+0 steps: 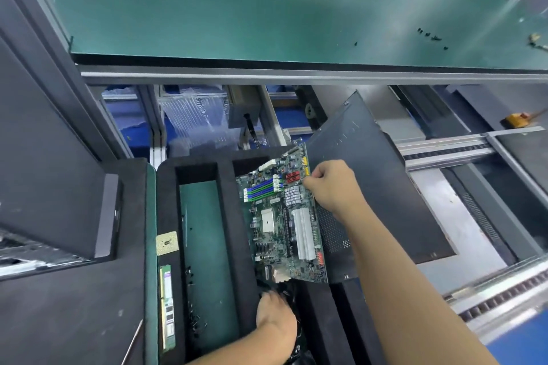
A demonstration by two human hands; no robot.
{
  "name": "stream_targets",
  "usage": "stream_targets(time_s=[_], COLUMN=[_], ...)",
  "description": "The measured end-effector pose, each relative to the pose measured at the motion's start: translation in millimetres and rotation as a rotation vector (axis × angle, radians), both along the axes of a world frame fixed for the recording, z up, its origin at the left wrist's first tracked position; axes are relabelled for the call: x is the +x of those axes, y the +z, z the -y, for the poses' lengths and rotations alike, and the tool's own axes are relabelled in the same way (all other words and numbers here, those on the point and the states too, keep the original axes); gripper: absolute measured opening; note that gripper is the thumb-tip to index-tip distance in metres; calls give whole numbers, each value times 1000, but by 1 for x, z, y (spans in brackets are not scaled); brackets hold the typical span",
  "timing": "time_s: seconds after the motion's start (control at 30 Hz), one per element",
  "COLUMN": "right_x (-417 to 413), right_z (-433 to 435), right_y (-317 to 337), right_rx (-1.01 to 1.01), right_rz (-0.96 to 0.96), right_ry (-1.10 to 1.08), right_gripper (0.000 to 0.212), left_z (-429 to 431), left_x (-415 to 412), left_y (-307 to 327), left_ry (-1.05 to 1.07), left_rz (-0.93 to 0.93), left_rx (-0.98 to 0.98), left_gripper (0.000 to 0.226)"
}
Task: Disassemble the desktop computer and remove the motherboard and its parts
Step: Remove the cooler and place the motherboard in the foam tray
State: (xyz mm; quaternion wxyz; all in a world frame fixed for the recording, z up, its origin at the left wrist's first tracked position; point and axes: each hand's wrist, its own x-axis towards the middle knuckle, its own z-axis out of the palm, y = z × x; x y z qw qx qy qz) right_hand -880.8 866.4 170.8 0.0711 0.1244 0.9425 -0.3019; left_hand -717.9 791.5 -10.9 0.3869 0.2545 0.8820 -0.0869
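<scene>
Left hand point(275, 320), right hand point(332, 187) — green motherboard point(284, 216) over black foam tray point(167, 201)

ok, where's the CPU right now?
In the head view, the CPU lies on the foam tray's left rim, left of the motherboard and just beyond the RAM stick.

One motherboard point(284, 216); two hands, the left hand point(275, 320) and the right hand point(332, 187); one CPU point(167, 243) and one RAM stick point(167, 308) at the tray's point(166, 187) left edge; one panel point(370, 187); about six screws point(427, 34) near the bench's point(237, 9) right edge; more in the tray, too small to count.
</scene>
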Motion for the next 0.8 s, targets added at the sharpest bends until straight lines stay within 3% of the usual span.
stream_targets(time_s=[0.13,0.43,0.63,0.7,0.8], right_x=[-15,-61,-56,-49,-45], right_z=[1,2,-16,-21,-25], right_y=[-16,-33,-50,-52,-54], right_rx=[-55,-139,-56,-35,-88], right_rz=[66,240,236,252,265], right_ry=[-3,-98,-228,-220,-188], right_gripper=[32,15,31,20,28], left_z=[-3,0,4,5,6], left_x=[-1,-5,-9,-13,-16], left_y=[0,3,7,9,10], left_ry=[-6,-37,-19,-20,51], left_rz=[28,22,-85,-87,-66], left_rx=[12,55,37,21,46], left_gripper=[49,47,71,78,80])
